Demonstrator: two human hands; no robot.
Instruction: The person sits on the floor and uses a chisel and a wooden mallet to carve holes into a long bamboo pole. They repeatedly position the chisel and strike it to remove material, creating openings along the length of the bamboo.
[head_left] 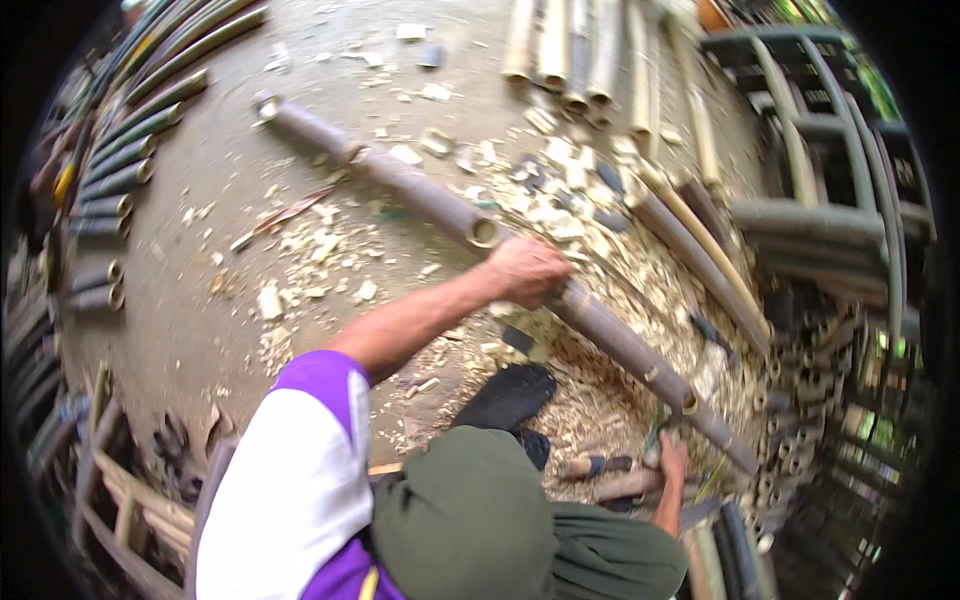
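A long grey-brown bamboo pole [425,195] lies slantwise from the upper left to the lower right, with notches or holes cut along it. My left hand [528,271] is closed around its middle, just beyond a round pale opening. Lower right, beside the pole's near end, is my right hand [672,455]. Its fingers look closed on a small whitish-green thing, too blurred to name. Close to that hand lies a short tool with a wooden handle and a dark band [592,467]. A dark green cap [480,515] covers part of the lower view.
Pale wood chips [560,190] and shavings are strewn over the concrete floor [200,250]. Cut bamboo poles [700,250] lie at the right, with more poles [555,45] at the back. Several pole ends [120,175] line the left. A bamboo rack [810,215] stands far right.
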